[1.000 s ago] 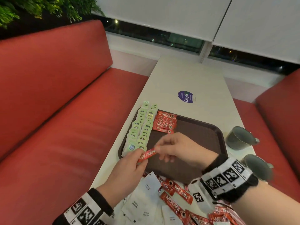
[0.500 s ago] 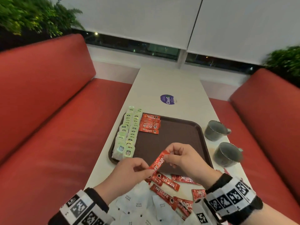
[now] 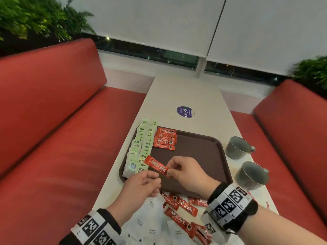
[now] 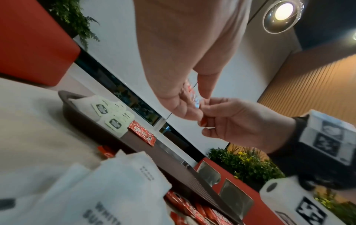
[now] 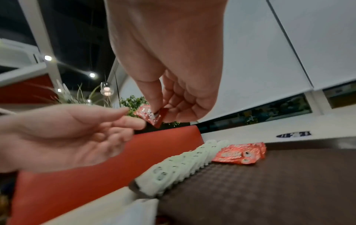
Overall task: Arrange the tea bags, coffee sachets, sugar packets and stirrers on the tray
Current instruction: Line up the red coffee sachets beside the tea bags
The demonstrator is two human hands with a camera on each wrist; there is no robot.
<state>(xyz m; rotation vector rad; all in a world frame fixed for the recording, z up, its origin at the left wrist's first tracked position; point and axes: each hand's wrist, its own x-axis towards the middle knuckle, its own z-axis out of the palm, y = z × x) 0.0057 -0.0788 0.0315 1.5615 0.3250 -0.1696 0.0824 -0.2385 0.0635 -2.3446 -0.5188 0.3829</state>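
Note:
A brown tray (image 3: 194, 156) lies on the white table. Two rows of green tea bags (image 3: 141, 147) line its left side, and a short stack of red coffee sachets (image 3: 165, 139) sits beside them at the far end. My right hand (image 3: 169, 171) pinches one end of a red coffee sachet (image 3: 156, 166) above the tray's near left part; the right wrist view shows thumb and forefinger on the sachet (image 5: 149, 115). My left hand (image 3: 155, 177) hovers just below it, fingers loosely curled, holding nothing. More red sachets (image 3: 180, 207) and white sugar packets (image 3: 146, 227) lie on the table near me.
Two grey cups (image 3: 238, 147) (image 3: 251, 175) stand right of the tray. A purple sticker (image 3: 184, 112) lies on the table beyond it. Red benches flank the table on both sides. The tray's middle and right are bare.
Both hands held the sachet half a second ago. The left hand has let go, and the right hand has carried the sachet up and left over the tray.

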